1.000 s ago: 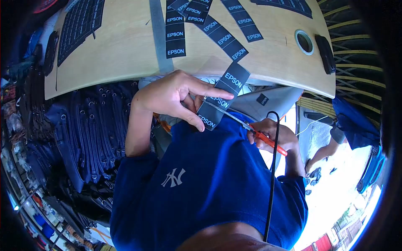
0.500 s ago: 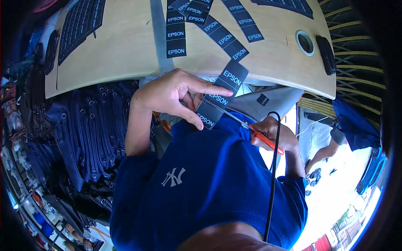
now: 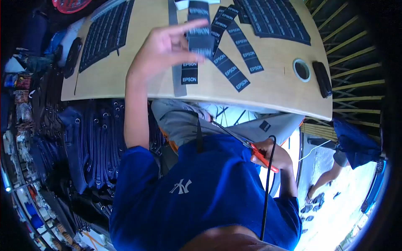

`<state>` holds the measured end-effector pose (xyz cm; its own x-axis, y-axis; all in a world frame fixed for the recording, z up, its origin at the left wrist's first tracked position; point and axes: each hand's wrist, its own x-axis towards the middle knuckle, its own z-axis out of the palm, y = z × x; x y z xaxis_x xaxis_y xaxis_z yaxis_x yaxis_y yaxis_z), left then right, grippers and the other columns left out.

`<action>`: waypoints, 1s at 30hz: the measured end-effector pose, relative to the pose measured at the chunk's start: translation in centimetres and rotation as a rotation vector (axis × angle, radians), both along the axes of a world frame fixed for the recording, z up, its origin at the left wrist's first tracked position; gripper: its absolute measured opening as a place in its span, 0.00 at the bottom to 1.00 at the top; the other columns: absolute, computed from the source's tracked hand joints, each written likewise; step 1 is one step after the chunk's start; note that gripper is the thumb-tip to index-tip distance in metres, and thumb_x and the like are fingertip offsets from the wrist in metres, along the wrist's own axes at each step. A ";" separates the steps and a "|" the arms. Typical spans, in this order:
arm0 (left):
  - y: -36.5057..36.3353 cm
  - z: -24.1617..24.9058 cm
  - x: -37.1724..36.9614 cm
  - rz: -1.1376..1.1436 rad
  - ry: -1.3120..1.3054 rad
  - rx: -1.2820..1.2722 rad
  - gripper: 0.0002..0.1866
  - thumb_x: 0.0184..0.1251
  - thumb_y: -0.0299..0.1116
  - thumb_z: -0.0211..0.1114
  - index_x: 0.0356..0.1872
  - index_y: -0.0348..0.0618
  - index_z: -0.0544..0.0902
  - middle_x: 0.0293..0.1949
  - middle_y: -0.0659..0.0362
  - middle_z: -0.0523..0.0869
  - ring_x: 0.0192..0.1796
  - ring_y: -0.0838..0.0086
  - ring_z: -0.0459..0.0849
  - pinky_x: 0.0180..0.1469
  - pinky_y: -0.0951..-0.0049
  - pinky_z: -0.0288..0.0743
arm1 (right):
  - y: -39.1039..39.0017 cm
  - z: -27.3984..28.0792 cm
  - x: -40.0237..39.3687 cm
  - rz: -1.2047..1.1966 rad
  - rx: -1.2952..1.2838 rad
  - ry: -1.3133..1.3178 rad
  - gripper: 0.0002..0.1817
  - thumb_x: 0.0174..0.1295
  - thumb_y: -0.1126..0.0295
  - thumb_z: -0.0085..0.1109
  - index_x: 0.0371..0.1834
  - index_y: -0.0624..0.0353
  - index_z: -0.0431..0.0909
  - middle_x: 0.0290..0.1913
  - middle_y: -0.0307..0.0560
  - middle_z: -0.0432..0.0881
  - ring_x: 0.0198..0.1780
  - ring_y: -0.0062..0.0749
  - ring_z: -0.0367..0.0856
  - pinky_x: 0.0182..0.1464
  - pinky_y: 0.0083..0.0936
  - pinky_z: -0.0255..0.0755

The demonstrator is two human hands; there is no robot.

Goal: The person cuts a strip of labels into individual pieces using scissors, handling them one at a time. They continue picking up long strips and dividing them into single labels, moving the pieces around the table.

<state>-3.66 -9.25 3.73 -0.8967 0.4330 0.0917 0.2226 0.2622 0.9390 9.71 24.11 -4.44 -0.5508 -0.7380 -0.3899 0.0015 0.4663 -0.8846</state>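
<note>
My left hand (image 3: 157, 54) is raised over the table, thumb and forefinger closed on a dark strip of EPSON labels (image 3: 200, 41), slightly blurred. Beneath and beside it, more label strips (image 3: 231, 70) lie fanned out on the wooden table (image 3: 159, 90), some overlapping. Low over my lap, my right hand (image 3: 274, 152) grips the orange-red handles of a pair of scissors (image 3: 260, 157). Their blades point up and left, in front of my grey trousers. A thin dark sliver (image 3: 199, 134) shows against my blue shirt, left of the blades.
Larger label sheets (image 3: 106, 35) lie at the table's left, with others (image 3: 276, 21) at the back right. A round cable hole (image 3: 301, 70) and a black case (image 3: 322, 79) are near the right edge. Dark straps (image 3: 94, 142) hang at left. Another person's leg (image 3: 326, 180) shows at right.
My left hand has carried the label strip up and away from the scissors to over the table. My right hand stays low with the scissors. The view has shifted slightly.
</note>
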 end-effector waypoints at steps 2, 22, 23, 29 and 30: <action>0.0 0.8 -3.9 0.186 0.177 -0.025 0.34 0.47 0.24 0.73 0.61 0.43 0.73 0.34 0.57 0.86 0.35 0.80 0.83 0.37 0.81 0.76 | 0.0 -0.1 0.1 -0.035 -0.029 0.001 0.25 0.58 0.49 0.61 0.22 0.62 0.71 0.15 0.44 0.65 0.18 0.31 0.64 0.23 0.31 0.59; -0.9 -2.4 -9.6 0.450 0.498 -0.362 0.27 0.53 0.33 0.71 0.57 0.45 0.77 0.52 0.48 0.81 0.49 0.66 0.83 0.51 0.70 0.76 | -6.0 -2.2 0.0 -0.332 -0.469 0.133 0.22 0.61 0.51 0.57 0.27 0.61 0.68 0.22 0.37 0.69 0.24 0.19 0.64 0.27 0.20 0.60; -1.1 -3.0 -10.0 0.453 0.497 -0.363 0.27 0.53 0.33 0.71 0.57 0.45 0.77 0.52 0.48 0.81 0.49 0.66 0.83 0.51 0.70 0.76 | -6.2 -2.1 -0.2 -0.329 -0.469 0.131 0.22 0.61 0.51 0.57 0.27 0.61 0.68 0.22 0.37 0.69 0.24 0.19 0.64 0.27 0.20 0.60; -0.7 -5.5 -13.0 0.313 0.815 -0.621 0.27 0.48 0.30 0.72 0.54 0.38 0.78 0.53 0.41 0.78 0.53 0.50 0.78 0.56 0.63 0.72 | -6.0 -1.9 0.0 -0.279 -0.400 0.163 0.20 0.61 0.54 0.58 0.27 0.60 0.69 0.23 0.37 0.70 0.25 0.19 0.64 0.27 0.21 0.61; -0.1 -5.2 -12.5 0.293 0.782 -0.594 0.25 0.50 0.29 0.71 0.52 0.36 0.78 0.50 0.42 0.80 0.49 0.51 0.80 0.53 0.63 0.73 | -5.8 -2.4 0.3 -0.318 -0.419 0.153 0.19 0.60 0.57 0.61 0.28 0.63 0.70 0.21 0.37 0.67 0.23 0.20 0.62 0.26 0.23 0.60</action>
<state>-16.16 -9.32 -1.47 -0.7561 0.3724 0.5382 0.5691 0.7802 0.2597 10.04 18.30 -6.89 -0.7993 -0.6009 0.0035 -0.0584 0.0720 -0.9957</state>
